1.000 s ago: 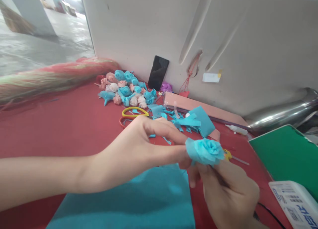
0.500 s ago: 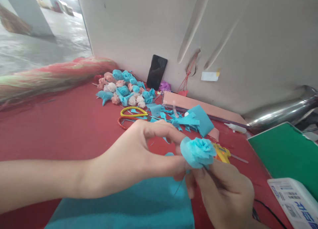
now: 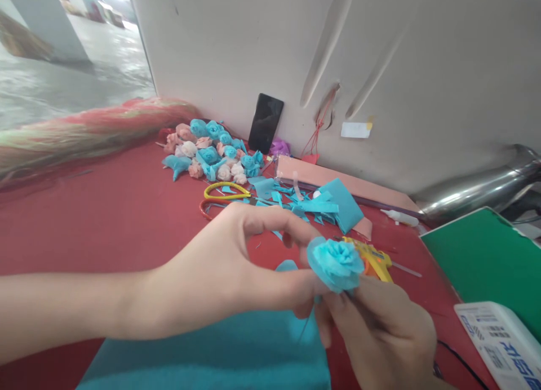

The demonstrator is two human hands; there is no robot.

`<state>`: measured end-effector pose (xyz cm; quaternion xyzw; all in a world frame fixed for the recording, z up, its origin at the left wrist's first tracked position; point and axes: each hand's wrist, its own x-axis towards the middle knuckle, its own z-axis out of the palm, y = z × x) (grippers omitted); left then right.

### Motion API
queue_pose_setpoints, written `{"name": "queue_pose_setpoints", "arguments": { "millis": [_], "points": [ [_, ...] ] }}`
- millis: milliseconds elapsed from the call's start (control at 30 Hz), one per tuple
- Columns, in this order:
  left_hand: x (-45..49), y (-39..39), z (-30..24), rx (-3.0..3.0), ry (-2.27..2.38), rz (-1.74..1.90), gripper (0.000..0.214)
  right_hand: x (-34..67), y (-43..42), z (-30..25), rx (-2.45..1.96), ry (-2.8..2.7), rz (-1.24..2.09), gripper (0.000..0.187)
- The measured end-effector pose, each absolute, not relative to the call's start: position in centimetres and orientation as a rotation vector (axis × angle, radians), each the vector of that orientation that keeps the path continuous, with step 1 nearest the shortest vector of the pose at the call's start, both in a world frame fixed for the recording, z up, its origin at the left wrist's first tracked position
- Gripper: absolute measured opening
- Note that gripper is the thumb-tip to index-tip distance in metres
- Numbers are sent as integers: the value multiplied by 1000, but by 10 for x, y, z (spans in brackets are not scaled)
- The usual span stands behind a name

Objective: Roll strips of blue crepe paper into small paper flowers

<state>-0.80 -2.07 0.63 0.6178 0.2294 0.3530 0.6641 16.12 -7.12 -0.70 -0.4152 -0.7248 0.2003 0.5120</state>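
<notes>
A blue crepe-paper flower (image 3: 336, 261) is held up between both hands over the red table (image 3: 105, 209). My left hand (image 3: 228, 266) reaches in from the left and pinches the flower's side with thumb and fingertips. My right hand (image 3: 380, 333) comes from below and grips the flower's base with closed fingers. A thin thread of glue hangs under the flower. A yellow glue gun (image 3: 372, 258) lies just behind the flower. A folded sheet of blue crepe paper (image 3: 220, 350) lies below the hands.
A heap of finished blue, pink and white paper flowers (image 3: 211, 150) sits at the back by the wall. Yellow and red scissors (image 3: 222, 194), blue paper scraps (image 3: 321, 204), a black phone (image 3: 265, 123), a green board (image 3: 486, 260) and a white box (image 3: 494, 339) lie around.
Both hands have shifted a little left and down with the flower, and the flower has been turned. The yellow glue gun behind it shows more.
</notes>
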Motion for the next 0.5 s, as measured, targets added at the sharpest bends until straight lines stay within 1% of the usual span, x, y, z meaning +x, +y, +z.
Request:
{"name": "queue_pose_setpoints", "arguments": {
  "millis": [267,400,500],
  "points": [
    [-6,-23,6,1488,607,753,13,165,-69,-3,-1017,-1903,357,31],
    [-6,-26,3,1590,618,836,14,166,-70,-4,-959,-1993,98,24],
    [-9,-27,1,1719,522,851,20,167,-73,-6,-956,-2048,-60,15]
  ]
}}
